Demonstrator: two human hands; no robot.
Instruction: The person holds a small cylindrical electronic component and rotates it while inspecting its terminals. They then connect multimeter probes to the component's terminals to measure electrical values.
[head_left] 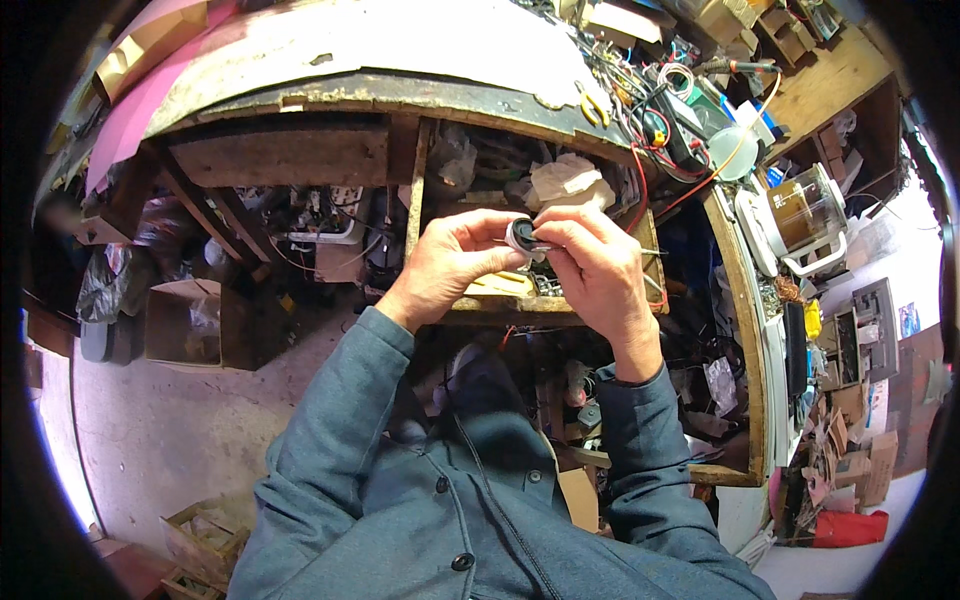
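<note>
Between both hands, above an open wooden drawer (520, 318), is a small round black part with a pale rim (522, 235). My left hand (455, 262) grips it from the left, thumb and fingers closed on its edge. My right hand (598, 270) pinches at its right side; a small metallic bit shows by the fingertips, too small to name. Below the hands in the drawer lie a yellow item (500, 284) and small metal pieces. Crumpled whitish material (570, 182) fills the drawer's back.
A workbench with a white top (380, 50) spans the far side. Tangled wires and yellow-handled pliers (594, 104) lie at its right end. A blender jug (805, 215) stands to the right. On the floor at left sits a cardboard box (190, 325).
</note>
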